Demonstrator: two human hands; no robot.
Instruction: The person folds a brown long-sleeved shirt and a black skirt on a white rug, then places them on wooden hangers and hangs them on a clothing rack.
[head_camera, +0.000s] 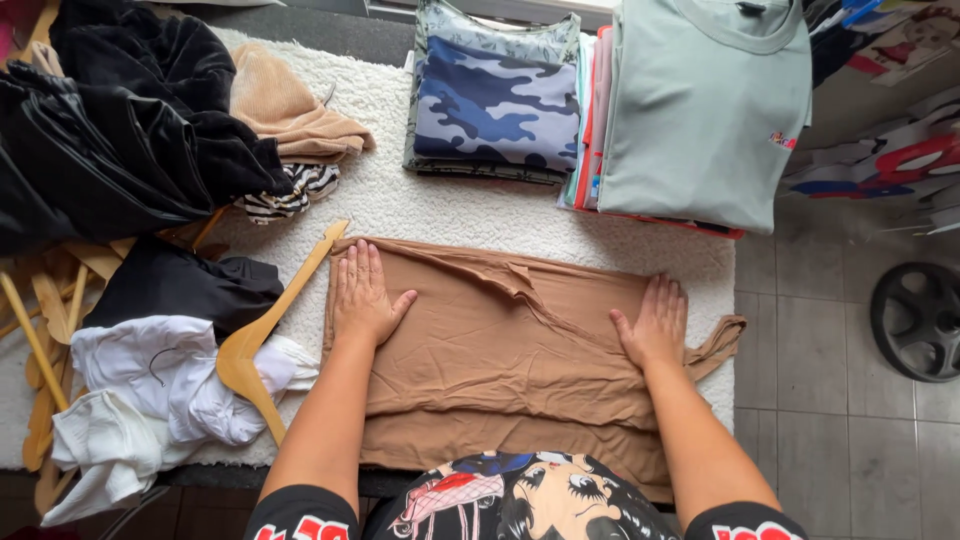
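A tan sleeveless garment (510, 350) lies folded flat on a white shaggy rug (440, 215) in front of me. My left hand (363, 297) presses flat on its left part, fingers spread toward the far edge. My right hand (655, 322) lies flat on its right part, just left of the shoulder straps (722, 338) that stick out to the right. Neither hand grips the cloth.
Folded stacks stand at the far edge: a camouflage shirt (495, 100) and a pale green shirt (705, 105). Left are a heap of black clothes (110, 130), a beige garment (290, 110), white clothes (150, 390) and wooden hangers (265, 335). Grey tiled floor and a black wheel (915, 320) lie right.
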